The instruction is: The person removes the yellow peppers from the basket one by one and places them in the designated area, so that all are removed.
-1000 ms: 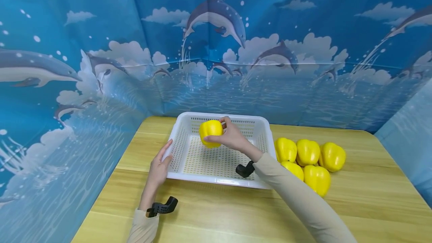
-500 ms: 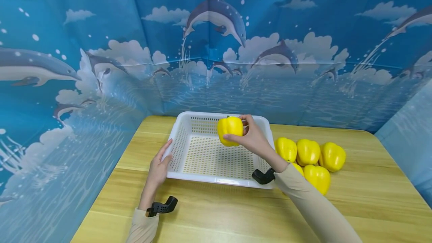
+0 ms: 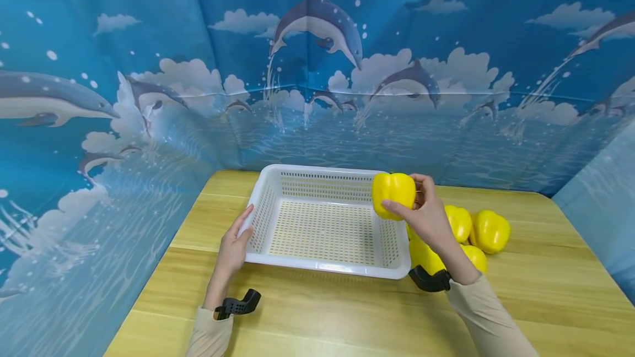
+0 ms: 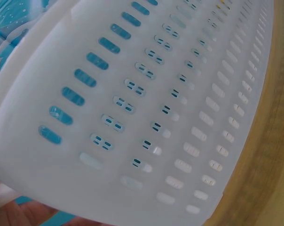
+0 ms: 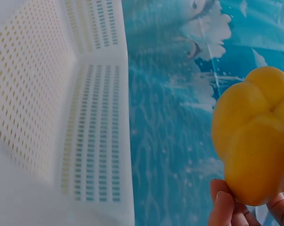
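Observation:
In the head view, a yellow bell pepper (image 3: 393,195) is held in the air by my right hand (image 3: 430,215), at the right rim of the white basket (image 3: 322,265). Thumb and fingers grip its sides, and the right wrist view shows the lobed underside of the pepper (image 5: 257,141). My left hand (image 3: 233,248) holds the basket's left rim. Below that rim, its fingertips (image 4: 31,212) show at the bottom of the left wrist view. No pepper lies inside the basket.
Several more yellow bell peppers (image 3: 490,231) lie on the wooden table (image 3: 322,313) right of the basket, partly hidden by my right hand and wrist. A blue curtain (image 3: 297,125) with dolphins hangs behind the table's far edge.
My right hand has carried the bell pepper rightward, from above the basket's middle to over its right rim. My left hand and the basket stay where they were.

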`<action>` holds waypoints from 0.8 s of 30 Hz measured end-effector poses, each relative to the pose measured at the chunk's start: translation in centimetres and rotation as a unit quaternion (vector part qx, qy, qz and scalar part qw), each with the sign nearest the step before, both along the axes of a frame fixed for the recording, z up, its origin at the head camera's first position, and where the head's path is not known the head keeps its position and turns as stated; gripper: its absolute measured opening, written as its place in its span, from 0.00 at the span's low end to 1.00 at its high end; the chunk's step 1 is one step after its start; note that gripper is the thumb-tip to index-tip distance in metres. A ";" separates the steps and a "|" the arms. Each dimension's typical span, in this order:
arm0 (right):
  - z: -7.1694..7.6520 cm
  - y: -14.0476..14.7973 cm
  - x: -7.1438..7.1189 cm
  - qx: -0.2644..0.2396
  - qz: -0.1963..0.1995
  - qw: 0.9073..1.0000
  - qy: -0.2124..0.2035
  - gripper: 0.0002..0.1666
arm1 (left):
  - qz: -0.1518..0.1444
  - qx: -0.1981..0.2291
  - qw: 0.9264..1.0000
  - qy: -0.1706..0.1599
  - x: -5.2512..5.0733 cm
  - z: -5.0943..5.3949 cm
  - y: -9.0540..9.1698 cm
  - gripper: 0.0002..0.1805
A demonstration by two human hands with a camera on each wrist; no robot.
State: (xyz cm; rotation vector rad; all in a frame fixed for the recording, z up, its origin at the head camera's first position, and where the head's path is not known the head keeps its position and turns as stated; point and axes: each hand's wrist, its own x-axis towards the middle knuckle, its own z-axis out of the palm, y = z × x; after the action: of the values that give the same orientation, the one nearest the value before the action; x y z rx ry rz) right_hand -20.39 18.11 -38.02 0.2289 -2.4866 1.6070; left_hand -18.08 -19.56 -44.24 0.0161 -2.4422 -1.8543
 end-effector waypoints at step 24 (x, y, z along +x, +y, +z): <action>-3.2 11.6 6.6 -0.013 -0.158 0.987 -0.005 0.35 | -0.011 0.011 1.000 -0.001 -0.5 -1.0 -0.5 0.27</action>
State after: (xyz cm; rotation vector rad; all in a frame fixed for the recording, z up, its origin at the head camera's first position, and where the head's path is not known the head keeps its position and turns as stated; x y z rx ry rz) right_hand -13.83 29.73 -41.18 -0.1709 -2.3595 1.5096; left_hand -18.54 -20.02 -45.21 -0.0077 -2.4318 -1.8911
